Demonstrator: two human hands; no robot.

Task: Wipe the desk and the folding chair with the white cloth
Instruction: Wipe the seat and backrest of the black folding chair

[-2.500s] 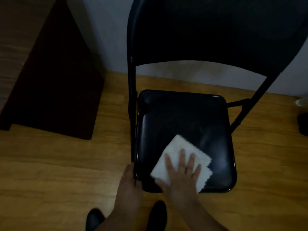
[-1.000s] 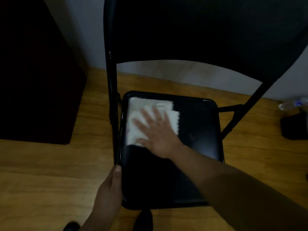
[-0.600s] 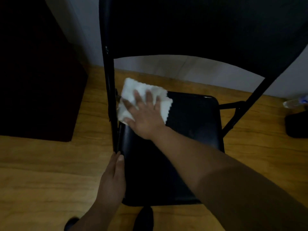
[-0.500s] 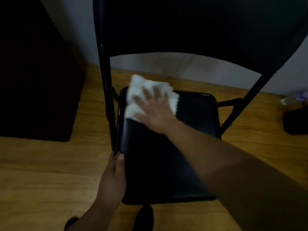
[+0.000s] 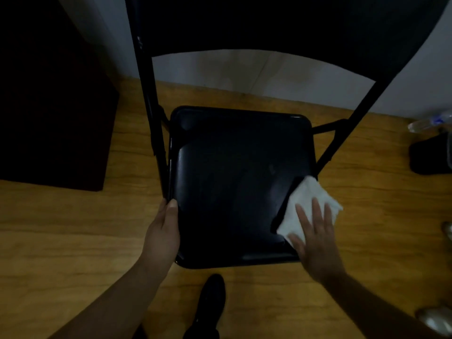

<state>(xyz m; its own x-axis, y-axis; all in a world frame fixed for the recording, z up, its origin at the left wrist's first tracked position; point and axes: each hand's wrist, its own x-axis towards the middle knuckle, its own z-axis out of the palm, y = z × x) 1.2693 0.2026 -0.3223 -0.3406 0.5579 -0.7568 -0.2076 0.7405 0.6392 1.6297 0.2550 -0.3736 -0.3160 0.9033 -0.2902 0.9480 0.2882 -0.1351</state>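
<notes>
Since half a second ago, the right hand (image 5: 315,243) has swept the white crumpled cloth (image 5: 309,204) from the seat's far left corner to its near right edge, fingers spread flat on it. On the black metal folding chair (image 5: 234,182), the left hand (image 5: 162,234) seems curled round the seat's left rim.

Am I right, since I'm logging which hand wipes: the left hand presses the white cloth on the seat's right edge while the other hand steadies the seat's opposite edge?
Not quite. In the head view the right hand presses the white cloth on the right edge of the seat; the left hand steadies the opposite edge.
</notes>
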